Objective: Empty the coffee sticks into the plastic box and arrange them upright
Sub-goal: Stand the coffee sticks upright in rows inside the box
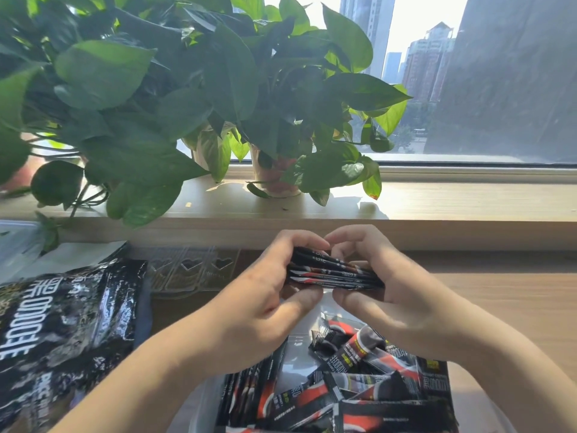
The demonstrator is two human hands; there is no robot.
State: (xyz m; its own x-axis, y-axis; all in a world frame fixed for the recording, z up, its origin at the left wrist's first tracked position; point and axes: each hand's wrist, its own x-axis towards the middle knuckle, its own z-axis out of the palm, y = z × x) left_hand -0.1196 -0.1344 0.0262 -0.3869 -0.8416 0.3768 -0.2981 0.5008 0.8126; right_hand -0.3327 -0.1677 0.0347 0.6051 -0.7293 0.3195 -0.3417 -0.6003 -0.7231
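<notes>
1 coffee stick bundle [334,271] in the curled fingers [307,242] of left hand [265,295] and right hand [396,295], above plastic box [199,407]

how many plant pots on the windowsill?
3: reddish pot far left, white pot centre, pinkish pot just right of it. Leaves may hide more.

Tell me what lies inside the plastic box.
Black-and-red coffee sticks: a few lined up at the plastic box's left, the rest jumbled. Its floor is mostly covered.
</notes>
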